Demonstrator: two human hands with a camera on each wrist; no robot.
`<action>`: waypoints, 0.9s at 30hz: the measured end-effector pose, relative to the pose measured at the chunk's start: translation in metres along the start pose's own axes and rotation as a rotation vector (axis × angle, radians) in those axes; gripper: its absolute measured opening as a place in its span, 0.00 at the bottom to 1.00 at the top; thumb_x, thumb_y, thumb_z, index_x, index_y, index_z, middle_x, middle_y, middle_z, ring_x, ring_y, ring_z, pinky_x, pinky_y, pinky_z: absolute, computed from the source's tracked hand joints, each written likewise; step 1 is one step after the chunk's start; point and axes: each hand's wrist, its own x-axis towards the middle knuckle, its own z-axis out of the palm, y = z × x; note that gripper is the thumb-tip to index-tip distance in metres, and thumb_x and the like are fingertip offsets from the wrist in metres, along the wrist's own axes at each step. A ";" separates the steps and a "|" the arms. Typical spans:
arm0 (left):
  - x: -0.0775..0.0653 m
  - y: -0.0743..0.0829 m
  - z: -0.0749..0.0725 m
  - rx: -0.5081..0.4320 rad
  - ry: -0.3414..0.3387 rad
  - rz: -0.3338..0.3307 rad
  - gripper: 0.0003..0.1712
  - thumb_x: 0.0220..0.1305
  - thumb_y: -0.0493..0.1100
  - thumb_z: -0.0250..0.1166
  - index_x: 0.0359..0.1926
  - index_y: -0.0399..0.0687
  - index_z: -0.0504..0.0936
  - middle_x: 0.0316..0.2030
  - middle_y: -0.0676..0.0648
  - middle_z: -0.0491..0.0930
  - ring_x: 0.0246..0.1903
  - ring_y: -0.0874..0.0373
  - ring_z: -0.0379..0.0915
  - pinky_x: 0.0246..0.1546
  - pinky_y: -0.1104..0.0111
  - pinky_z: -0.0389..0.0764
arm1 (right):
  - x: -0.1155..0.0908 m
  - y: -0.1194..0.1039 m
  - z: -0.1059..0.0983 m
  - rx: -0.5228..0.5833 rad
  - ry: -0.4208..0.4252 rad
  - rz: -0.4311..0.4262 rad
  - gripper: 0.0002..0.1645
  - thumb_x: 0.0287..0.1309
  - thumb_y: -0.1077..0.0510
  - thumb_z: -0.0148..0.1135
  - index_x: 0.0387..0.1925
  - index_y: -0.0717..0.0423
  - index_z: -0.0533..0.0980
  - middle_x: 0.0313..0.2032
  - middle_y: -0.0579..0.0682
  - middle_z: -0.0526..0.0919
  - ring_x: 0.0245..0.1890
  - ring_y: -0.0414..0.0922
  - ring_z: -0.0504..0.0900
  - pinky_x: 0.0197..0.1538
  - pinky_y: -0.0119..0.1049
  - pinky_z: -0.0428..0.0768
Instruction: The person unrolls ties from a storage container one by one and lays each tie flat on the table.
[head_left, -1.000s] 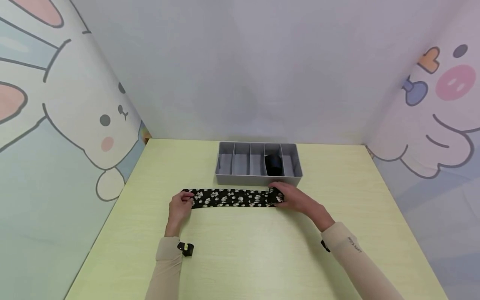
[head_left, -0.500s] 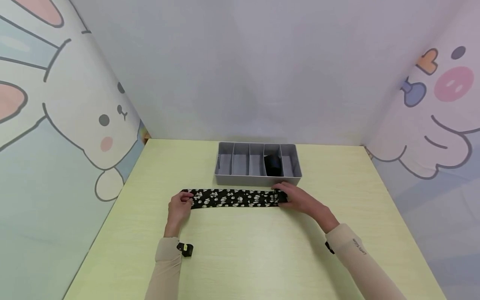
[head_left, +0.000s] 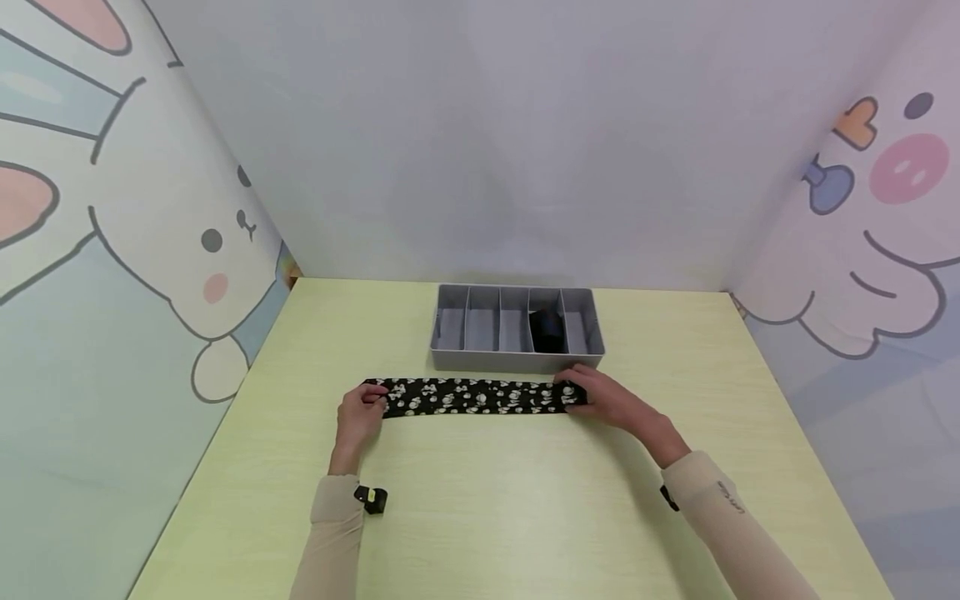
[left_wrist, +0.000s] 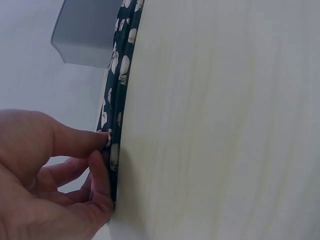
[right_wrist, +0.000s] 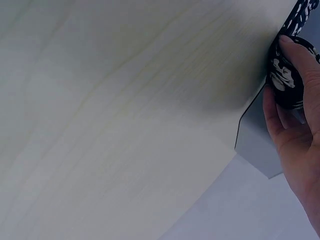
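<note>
A long black cloth strip (head_left: 476, 397) printed with white shapes lies stretched from left to right across the table. My left hand (head_left: 358, 417) pinches its left end, thumb and fingers on the folded cloth in the left wrist view. At the right end the cloth is still wound into a thick roll (right_wrist: 283, 77), and my right hand (head_left: 609, 400) holds that roll with the thumb on one side and fingers on the other. Part of the roll is hidden by the hand in the head view.
Just behind the strip stands a grey divided tray (head_left: 487, 360) with several compartments. A dark rolled item (head_left: 548, 331) sits in the compartment second from the right. The pale wooden table (head_left: 487, 500) meets printed walls at the back and sides.
My right hand has moved steadily to the right with the roll, and the flat stretch of cloth has grown longer. The left hand has stayed in place on its end.
</note>
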 end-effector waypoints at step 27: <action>0.002 -0.003 0.004 -0.012 0.017 -0.007 0.10 0.71 0.31 0.60 0.48 0.33 0.84 0.37 0.40 0.81 0.38 0.47 0.80 0.37 0.64 0.75 | -0.021 0.013 -0.011 0.103 -0.016 0.114 0.29 0.55 0.66 0.76 0.59 0.60 0.77 0.53 0.56 0.80 0.54 0.54 0.80 0.56 0.54 0.78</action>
